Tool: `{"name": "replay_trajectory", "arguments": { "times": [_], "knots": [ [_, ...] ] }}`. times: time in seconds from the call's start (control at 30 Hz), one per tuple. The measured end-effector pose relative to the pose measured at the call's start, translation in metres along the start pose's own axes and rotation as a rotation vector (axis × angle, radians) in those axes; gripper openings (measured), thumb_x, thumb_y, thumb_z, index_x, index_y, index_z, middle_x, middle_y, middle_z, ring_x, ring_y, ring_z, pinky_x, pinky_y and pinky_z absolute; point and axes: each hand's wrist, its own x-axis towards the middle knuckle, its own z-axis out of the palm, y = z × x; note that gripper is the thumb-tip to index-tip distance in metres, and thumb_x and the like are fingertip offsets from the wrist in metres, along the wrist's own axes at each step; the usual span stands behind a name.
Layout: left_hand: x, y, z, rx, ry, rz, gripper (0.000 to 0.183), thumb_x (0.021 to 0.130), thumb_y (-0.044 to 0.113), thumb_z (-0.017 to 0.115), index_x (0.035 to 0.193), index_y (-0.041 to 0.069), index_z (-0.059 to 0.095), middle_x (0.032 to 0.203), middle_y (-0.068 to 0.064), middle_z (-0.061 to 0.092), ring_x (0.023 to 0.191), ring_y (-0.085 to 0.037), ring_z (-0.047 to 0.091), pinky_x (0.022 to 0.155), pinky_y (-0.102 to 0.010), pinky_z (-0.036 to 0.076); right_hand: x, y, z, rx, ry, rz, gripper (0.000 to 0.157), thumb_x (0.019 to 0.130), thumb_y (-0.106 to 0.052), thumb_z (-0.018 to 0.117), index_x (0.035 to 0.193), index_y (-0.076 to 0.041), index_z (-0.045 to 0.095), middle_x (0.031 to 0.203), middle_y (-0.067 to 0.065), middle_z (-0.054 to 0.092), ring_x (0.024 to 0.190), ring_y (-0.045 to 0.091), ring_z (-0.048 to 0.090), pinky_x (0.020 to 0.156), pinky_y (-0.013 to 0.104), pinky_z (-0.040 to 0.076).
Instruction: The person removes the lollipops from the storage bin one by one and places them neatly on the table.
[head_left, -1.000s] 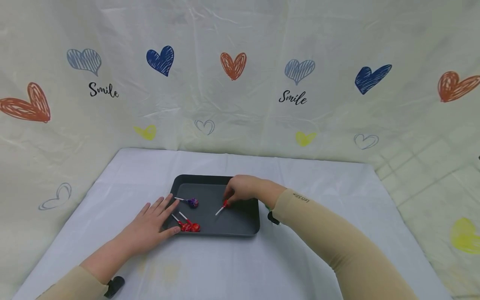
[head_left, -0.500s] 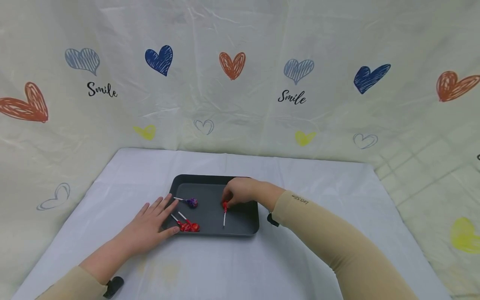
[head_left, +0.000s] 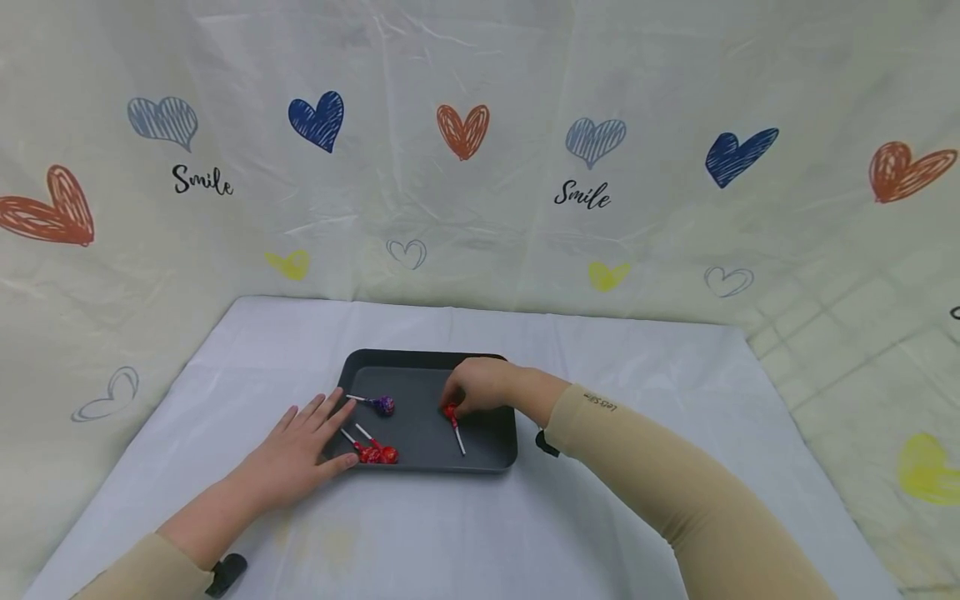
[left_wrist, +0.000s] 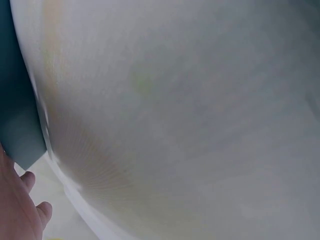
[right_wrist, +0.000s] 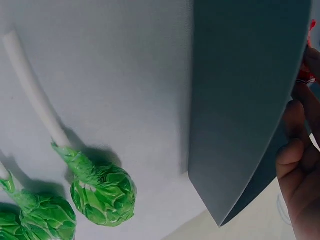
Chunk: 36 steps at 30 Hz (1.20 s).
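A dark grey baking tray (head_left: 420, 385) lies on the white-covered table. My right hand (head_left: 483, 387) reaches in over its right side and pinches a red-wrapped lollipop (head_left: 451, 412) by the head, its white stick slanting toward the near right. Over the tray's left edge rests my left hand (head_left: 300, 454), fingers spread, thumb at the near left corner. Beside those fingers lies a purple lollipop (head_left: 383, 406), stick to the left. Two more red lollipops, the outer one (head_left: 368, 454) and the inner one (head_left: 387, 454), lie side by side near the front left corner.
Several green-wrapped lollipops (right_wrist: 102, 195) lie on the table outside the tray's wall (right_wrist: 240, 100) in the right wrist view; my right arm hides them in the head view. A cloth backdrop (head_left: 510, 225) with printed hearts stands behind the table.
The stick of the red lollipop in my right hand has swung from pointing near left to near right. That hand has shifted slightly toward me. My left hand stays in place.
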Motion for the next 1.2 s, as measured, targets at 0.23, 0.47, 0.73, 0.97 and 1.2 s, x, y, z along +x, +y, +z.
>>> {"name": "replay_trajectory", "arguments": {
  "times": [0.23,0.47,0.73,0.97,1.2],
  "knots": [
    [0.001,-0.002,0.003,-0.008,0.02,0.015,0.087,0.091,0.071,0.047,0.158,0.019,0.027,0.164,-0.012,0.018,0.147,-0.042,0.019,0.115,-0.066,0.013,-0.003,0.002,-0.004,0.019,0.042,-0.024,0.023,0.091,-0.023,0.073,0.113,-0.027,0.077,0.104,-0.015,0.07,0.094,0.005,0.06,0.091,0.026,0.051],
    [0.001,-0.001,0.004,-0.014,0.041,0.02,0.085,0.092,0.066,0.054,0.157,0.018,0.03,0.164,-0.012,0.021,0.147,-0.042,0.021,0.114,-0.065,0.014,-0.012,0.008,-0.012,0.073,0.082,-0.034,0.026,0.091,-0.023,0.073,0.116,-0.025,0.076,0.107,-0.015,0.07,0.102,0.011,0.063,0.093,0.027,0.051],
    [0.0,0.001,0.002,-0.012,0.038,0.023,0.086,0.091,0.066,0.054,0.158,0.017,0.03,0.164,-0.012,0.02,0.147,-0.042,0.021,0.115,-0.066,0.014,-0.031,0.021,-0.017,0.131,0.154,-0.038,0.028,0.091,-0.023,0.072,0.118,-0.025,0.075,0.104,-0.018,0.069,0.088,0.008,0.059,0.079,0.025,0.051],
    [0.001,-0.002,0.005,-0.004,0.039,0.019,0.088,0.09,0.07,0.052,0.158,0.018,0.029,0.163,-0.013,0.021,0.146,-0.043,0.02,0.114,-0.067,0.014,-0.055,0.039,-0.019,0.179,0.209,-0.014,0.028,0.091,-0.021,0.072,0.119,-0.026,0.075,0.103,-0.017,0.068,0.08,0.008,0.058,0.072,0.026,0.051],
    [0.001,-0.003,0.006,-0.007,0.041,0.023,0.087,0.09,0.069,0.052,0.158,0.02,0.028,0.164,-0.011,0.02,0.146,-0.042,0.02,0.113,-0.067,0.015,-0.088,0.063,-0.014,0.191,0.241,0.06,0.028,0.092,-0.022,0.072,0.119,-0.027,0.074,0.097,-0.016,0.067,0.067,0.013,0.052,0.059,0.028,0.046]
  ]
}}
